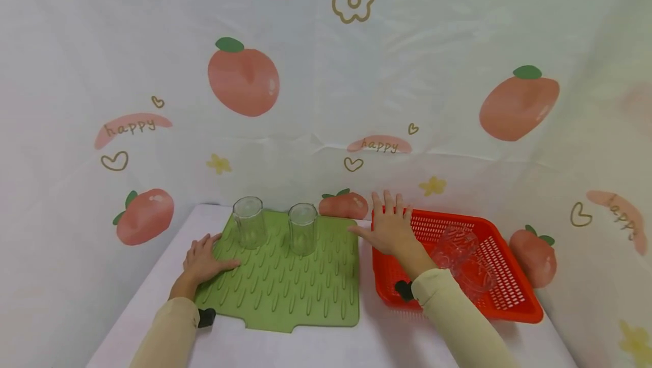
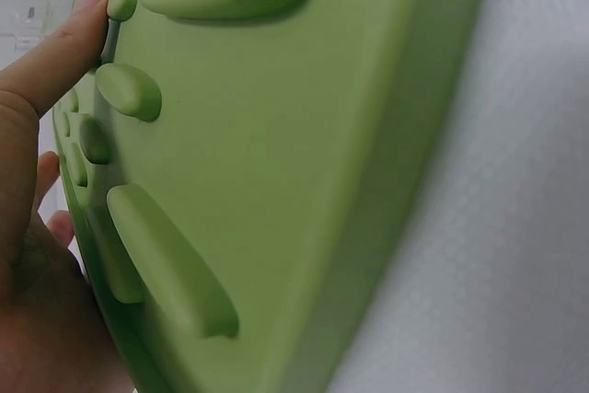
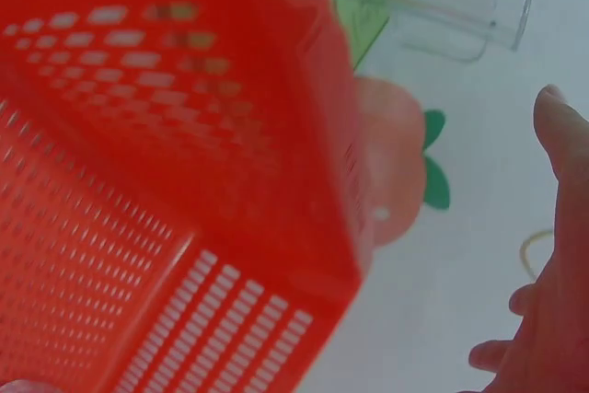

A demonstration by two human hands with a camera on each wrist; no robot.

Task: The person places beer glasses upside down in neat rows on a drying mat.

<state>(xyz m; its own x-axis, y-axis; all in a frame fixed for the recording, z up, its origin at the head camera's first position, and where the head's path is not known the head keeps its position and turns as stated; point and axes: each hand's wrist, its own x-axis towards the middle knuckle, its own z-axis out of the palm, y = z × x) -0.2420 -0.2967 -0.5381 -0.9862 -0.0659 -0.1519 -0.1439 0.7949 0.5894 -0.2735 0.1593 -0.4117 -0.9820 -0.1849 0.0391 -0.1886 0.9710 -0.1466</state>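
My left hand [image 1: 201, 263] rests at the left edge of a green drying mat [image 1: 331, 277] with raised ridges. Its thumb stretches over the mat's top, and its other fingers reach along the edge; in the left wrist view the thumb [image 2: 69, 52] lies beside the ridges. On the mat's back half stand two clear drinking glasses, one left [image 1: 249, 223] and one nearer the middle [image 1: 303, 229]. Fingers spread and nothing held, my right hand [image 1: 391, 229] hovers over the left back corner of a red plastic basket [image 1: 524, 308]. More clear glasses [image 1: 479, 274] lie in the basket, partly behind the right forearm.
A white table [image 1: 326, 351] carries the mat on the left and the basket on the right. White cloth [image 1: 316, 73] printed with peaches hangs close behind the table and along its sides. Black wrist straps show on both arms.
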